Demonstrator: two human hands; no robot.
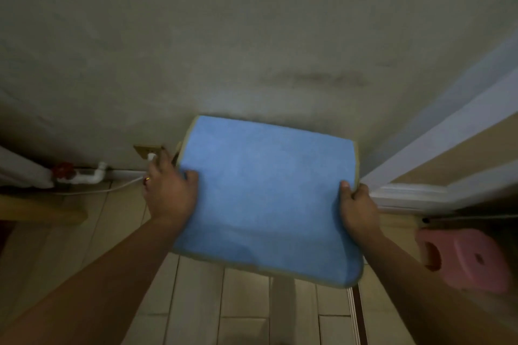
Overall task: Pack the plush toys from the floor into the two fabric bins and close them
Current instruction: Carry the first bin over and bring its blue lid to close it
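Observation:
A blue fabric bin [269, 193] with beige trim fills the middle of the view, its flat blue top face toward me and its lid shut. It is held in front of the wall, above the wooden floor. My left hand [169, 190] grips its left edge, thumb on the blue top. My right hand [357, 209] grips the right edge, thumb on top as well. No plush toys are in view, and no second bin shows.
A pale wall [252, 36] stands straight ahead. A wall socket [148, 151] with a white plug and cable sits low on the left, beside a white pipe with a red valve [63, 171]. A white door frame [420, 176] is at right, a pink plastic stool [465, 255] below it.

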